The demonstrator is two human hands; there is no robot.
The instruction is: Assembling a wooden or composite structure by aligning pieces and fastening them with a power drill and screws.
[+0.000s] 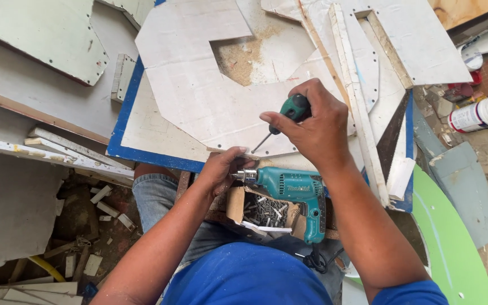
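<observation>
My right hand [314,127] grips the screwdriver [283,120], tip at board [199,96] edge, 6 o'clock; left hand [221,169] pinches there. Screw not seated; drill [295,189] idle.

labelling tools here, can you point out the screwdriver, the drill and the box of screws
screwdriver [296,107], head view, on the green handle in the right hand.
drill [289,185], head view, on the teal body.
box of screws [265,213], head view, on the screws inside.

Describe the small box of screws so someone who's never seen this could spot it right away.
Start at the blue-edged white board and drop to its near edge, where the teal electric drill lies across the person's lap. Directly under the drill sits the open cardboard box, between the two forearms. It alone holds a heap of small grey metal screws.
</observation>
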